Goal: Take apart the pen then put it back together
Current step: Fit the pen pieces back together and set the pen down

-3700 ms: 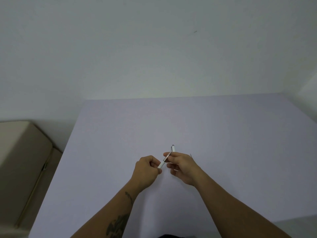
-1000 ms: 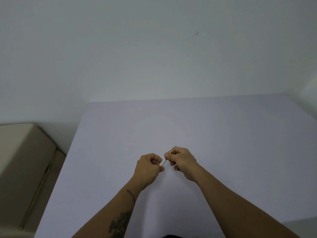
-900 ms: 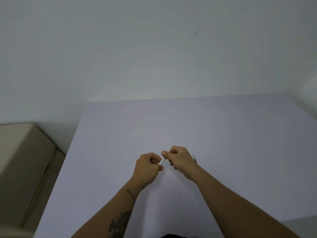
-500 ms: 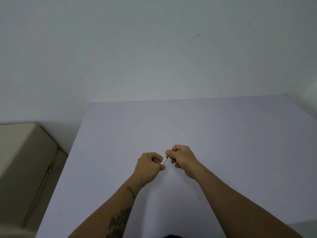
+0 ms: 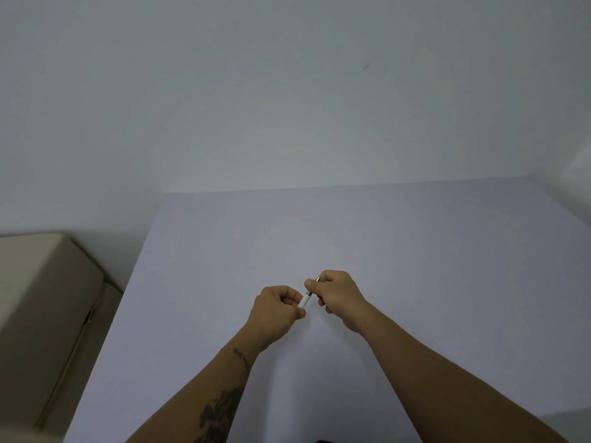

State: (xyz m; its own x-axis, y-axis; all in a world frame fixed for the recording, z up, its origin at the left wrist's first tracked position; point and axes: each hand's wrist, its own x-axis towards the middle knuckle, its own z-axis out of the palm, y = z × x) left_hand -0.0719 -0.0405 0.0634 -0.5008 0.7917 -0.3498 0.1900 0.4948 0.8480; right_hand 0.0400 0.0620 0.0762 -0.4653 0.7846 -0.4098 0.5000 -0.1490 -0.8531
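A slim white pen (image 5: 303, 301) with a silver band and a metal end is held between both hands a little above the lavender table (image 5: 415, 251). My left hand (image 5: 275, 313) is closed around its lower white part. My right hand (image 5: 337, 294) pinches the upper part near the silver band, and the metal end pokes out above the fingers. Most of the pen is hidden inside the two fists, and I cannot tell whether its parts are joined.
A beige cardboard box (image 5: 41, 314) stands on the floor to the left of the table. A plain white wall (image 5: 287, 91) rises behind the table's far edge.
Both hands have stayed close together on the pen. More of the pen was hidden inside the right hand than 3.7 s ago, and the hands shifted slightly up the table.
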